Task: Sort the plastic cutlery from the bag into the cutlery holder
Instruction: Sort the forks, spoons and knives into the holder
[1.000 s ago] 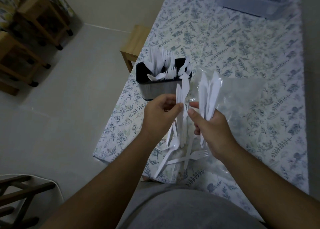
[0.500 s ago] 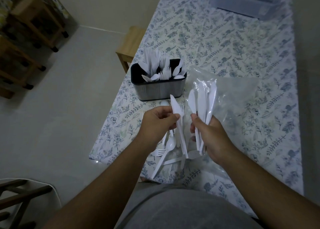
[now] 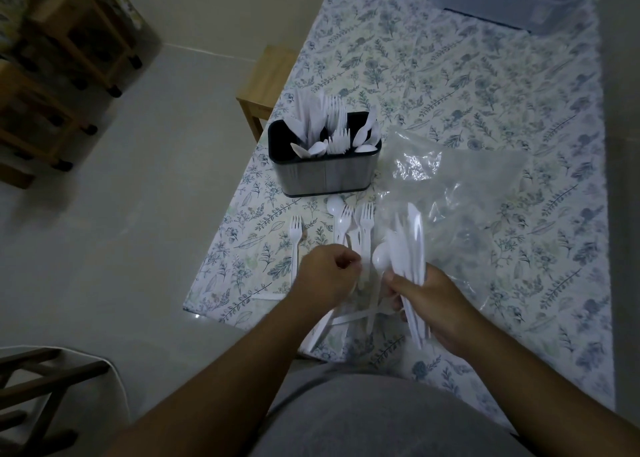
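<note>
The right hand (image 3: 434, 301) hugs a bunch of knives (image 3: 410, 249) to drop together in the holder (image 3: 325, 176), while the left hand (image 3: 327, 278) pinches something from the pile (image 3: 360, 235) beside the bag (image 3: 460, 186).

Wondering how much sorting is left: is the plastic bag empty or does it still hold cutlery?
Seemingly empty: the plastic bag lies flat and crumpled, the tablecloth pattern showing through. Its near edge, behind the knives, is hidden.
</note>
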`<state>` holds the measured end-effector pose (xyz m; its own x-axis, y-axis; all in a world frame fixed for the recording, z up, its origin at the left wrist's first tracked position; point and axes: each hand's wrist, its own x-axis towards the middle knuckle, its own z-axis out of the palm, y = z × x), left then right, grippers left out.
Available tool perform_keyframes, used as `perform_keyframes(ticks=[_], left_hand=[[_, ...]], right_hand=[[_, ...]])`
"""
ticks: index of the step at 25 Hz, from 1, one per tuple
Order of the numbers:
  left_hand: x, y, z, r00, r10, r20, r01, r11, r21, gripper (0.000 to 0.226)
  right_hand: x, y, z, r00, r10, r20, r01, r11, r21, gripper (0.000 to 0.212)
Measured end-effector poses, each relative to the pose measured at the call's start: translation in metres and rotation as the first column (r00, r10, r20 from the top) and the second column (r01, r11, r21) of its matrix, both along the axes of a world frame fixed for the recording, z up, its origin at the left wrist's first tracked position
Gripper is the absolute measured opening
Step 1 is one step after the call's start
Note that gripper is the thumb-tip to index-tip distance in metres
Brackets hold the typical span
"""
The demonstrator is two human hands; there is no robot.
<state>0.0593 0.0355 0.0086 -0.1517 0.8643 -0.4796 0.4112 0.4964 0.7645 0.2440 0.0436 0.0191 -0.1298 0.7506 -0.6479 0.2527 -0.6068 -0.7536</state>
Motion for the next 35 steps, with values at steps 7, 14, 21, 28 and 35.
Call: perform_keyframes(ticks=[7,14,21,28,35], left_hand=[[-0.015,0.022,-0.022,0.956,-0.011,-0.293,0.013,1.000,0.004,0.020],[-0.030,0.020,-0.022,0.916,0.076,-0.395,-0.062,0.997,0.049,0.011],[-0.016,0.025,-0.020,0.882,-0.134,-0.452,0.117,0.991,-0.065,0.017],[-0.032,0.015,-0.016,0.890,0.044,-0.454,-0.014,0.998,0.069,0.016],[-0.013,0.019,-0.029,0.771,-0.235,-0.592,0.219,0.971,-0.101,0.027]], right_hand=[[0.009,0.005,0.001,0.988,-0.140,0.061,0.131,0.982,0.133,0.011],[0.013,0.009,-0.002,0.983,-0.181,0.033,0.176,0.976,0.130,0.006],[0.009,0.013,0.000,0.984,-0.171,0.052,0.165,0.981,0.106,0.009],[0.008,0.012,0.001,0.983,-0.186,0.012,0.185,0.981,0.067,0.013],[0.005,0.013,0.001,0.976,-0.217,-0.021,0.218,0.975,0.047,0.023]])
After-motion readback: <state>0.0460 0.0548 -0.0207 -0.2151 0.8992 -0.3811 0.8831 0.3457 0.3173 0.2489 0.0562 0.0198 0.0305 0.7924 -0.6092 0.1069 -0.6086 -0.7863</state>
